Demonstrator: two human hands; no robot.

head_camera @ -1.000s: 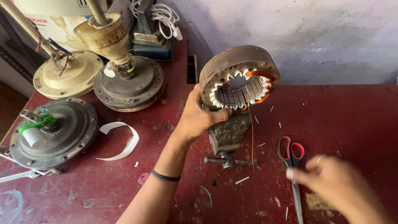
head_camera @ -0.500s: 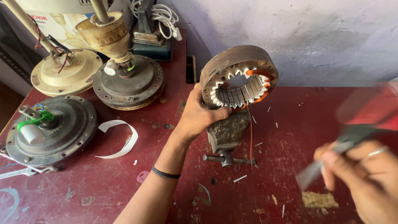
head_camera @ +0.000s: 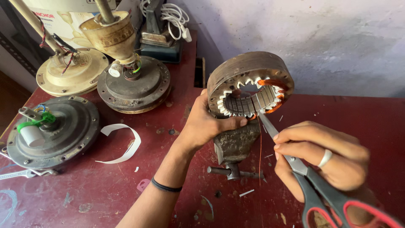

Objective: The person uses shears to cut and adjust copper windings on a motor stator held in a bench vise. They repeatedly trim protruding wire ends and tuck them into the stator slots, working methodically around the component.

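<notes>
Far to the left of the fingers a dark round fan motor housing (head_camera: 50, 133) with a green clip lies flat on the red worktable (head_camera: 105, 190); beyond it stand a cream fan canopy (head_camera: 69, 76) and a second motor housing (head_camera: 134, 86) with a brass-coloured cup on its rod; a curled strip of white paper (head_camera: 122, 143) lies between these and the left forearm. The left hand (head_camera: 206, 126) is clenched on the fan stator (head_camera: 249, 86), thumb lying under its lower rim, fingers wrapped behind; the stator is held upright on edge just above a small bench vise (head_camera: 235, 145), with copper winding in the slots on its right side. Just right of that thumb, the blades of a pair of scissors (head_camera: 314, 185) point up into the stator's bore; the right hand (head_camera: 322, 158) grips them near the pivot, a ring on one finger. The stator looks heavy and rigid, a laminated steel ring, best held by its outer rim; the thin copper wire and slot paper seem easily damaged. The tabletop is scuffed and littered with paper scraps; a rough grey plaster wall (head_camera: 329, 38) backs it.
</notes>
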